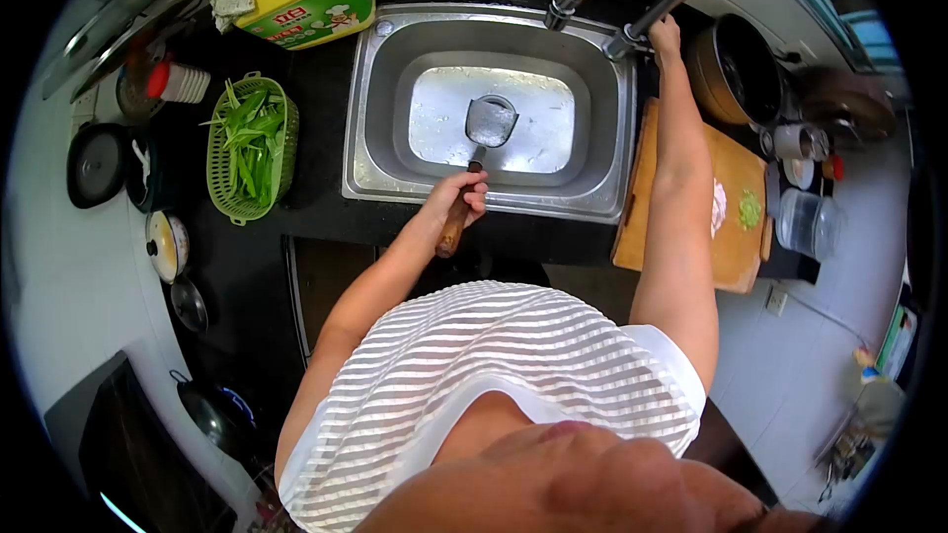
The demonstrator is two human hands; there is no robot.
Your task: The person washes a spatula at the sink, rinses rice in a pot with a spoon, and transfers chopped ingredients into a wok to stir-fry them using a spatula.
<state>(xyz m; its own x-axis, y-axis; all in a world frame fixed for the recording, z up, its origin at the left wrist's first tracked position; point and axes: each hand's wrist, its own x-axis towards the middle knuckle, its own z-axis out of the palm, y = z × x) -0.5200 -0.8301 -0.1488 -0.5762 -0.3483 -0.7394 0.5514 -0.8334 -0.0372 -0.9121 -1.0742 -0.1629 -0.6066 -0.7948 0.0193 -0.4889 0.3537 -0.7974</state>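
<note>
My left hand (457, 199) is wrapped round the wooden handle of a metal spatula (492, 122) at the front edge of the steel sink (363, 163). The spatula's head is over the basin. My right hand (666, 37) reaches to the base of the chrome faucet (632, 37), at the sink's back right corner; its fingers are partly hidden, so what they grip cannot be made out. The faucet's spout curves out to the left over the sink's back edge.
Left of the sink are a green basket (280, 160) of leafy greens and a yellow jug (306, 0). On the right, a cutting board (731, 257) holds chopped food, with a dark pan (736, 69) behind it and glass containers (802, 224) beside it.
</note>
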